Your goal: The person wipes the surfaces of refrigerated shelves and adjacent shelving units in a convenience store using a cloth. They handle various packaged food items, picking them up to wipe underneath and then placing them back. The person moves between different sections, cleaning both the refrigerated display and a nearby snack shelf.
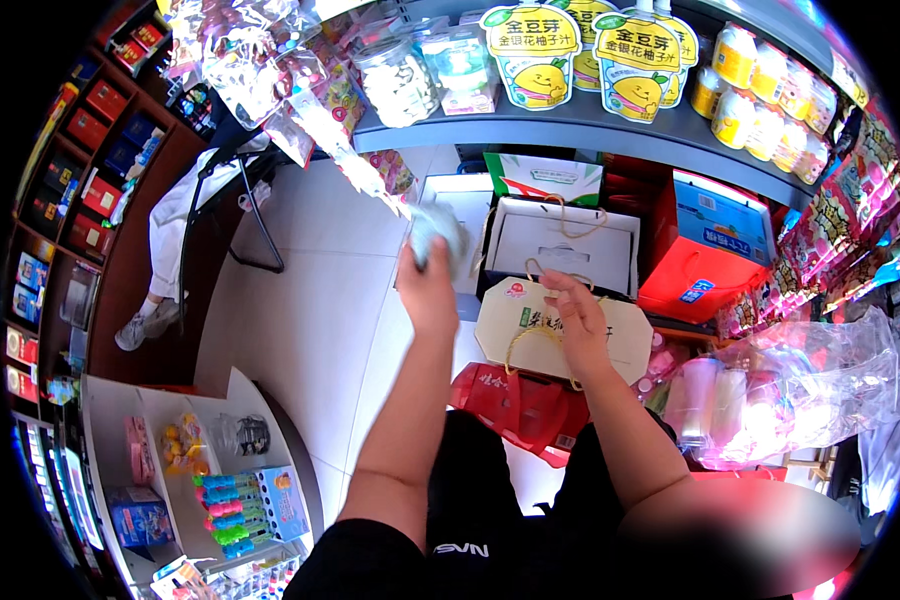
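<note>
My left hand (429, 289) is closed around a pale grey-green cloth (441, 229), which is blurred, above the tiled floor. Over the cream gift box with twisted rope handles (525, 307) is my right hand (581, 319), fingers partly spread and holding nothing that I can see; whether it touches the box cannot be told. Behind that box stands an open carton (504, 240) with a white insert and a rope loop. A red bag (487, 397) lies nearer to me, by my knees.
A shelf edge (450, 139) crosses above the boxes, bearing juice pouches (536, 60), a lidded jar (399, 86) and small bottles (735, 56). Red gift box (701, 277) and plastic-wrapped goods (795, 397) stand right. Left are a white display shelf (270, 409) and a seated person's leg (166, 240).
</note>
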A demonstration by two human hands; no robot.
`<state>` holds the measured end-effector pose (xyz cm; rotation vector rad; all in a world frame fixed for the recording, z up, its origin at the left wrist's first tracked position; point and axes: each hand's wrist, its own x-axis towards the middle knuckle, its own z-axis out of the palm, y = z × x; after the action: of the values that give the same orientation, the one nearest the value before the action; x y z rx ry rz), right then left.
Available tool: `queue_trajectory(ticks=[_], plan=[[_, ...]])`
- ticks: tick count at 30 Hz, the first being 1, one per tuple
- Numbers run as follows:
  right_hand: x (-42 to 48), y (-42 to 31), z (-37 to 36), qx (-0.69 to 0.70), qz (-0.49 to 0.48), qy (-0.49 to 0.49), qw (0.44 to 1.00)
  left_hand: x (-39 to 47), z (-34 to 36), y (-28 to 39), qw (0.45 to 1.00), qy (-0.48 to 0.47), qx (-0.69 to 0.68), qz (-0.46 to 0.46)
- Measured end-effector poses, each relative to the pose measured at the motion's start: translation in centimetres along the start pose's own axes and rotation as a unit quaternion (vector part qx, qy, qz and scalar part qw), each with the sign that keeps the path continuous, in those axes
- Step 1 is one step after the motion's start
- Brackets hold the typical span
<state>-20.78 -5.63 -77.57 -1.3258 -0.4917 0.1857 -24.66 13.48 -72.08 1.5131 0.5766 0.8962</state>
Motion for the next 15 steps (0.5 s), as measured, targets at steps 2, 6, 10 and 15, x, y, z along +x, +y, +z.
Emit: queue_trajectory(ticks=[2, 6, 10, 15], plan=[[-0.1, 0.0, -0.1, 0.032, 0.023, 0.011, 0.999, 3.9, 0.3, 1.8, 0.995, 0.073, -0.006, 0.072], [-0.4, -0.1, -0.2, 0.067, 0.056, 0.007, 0.996, 10.8, 1.8, 3.0, 0.983, 0.138, -0.066, 0.101], [-0.6, 0.5, -0.4, 0.089, 0.061, -0.001, 0.994, 11.2, 3.8, 5.1, 0.985, 0.161, -0.03, 0.046], [-0.6, 0.4, -0.4, 0.118, 0.062, 0.002, 0.991, 10.5, 5.6, 2.1, 0.988, 0.106, -0.111, 0.027]])
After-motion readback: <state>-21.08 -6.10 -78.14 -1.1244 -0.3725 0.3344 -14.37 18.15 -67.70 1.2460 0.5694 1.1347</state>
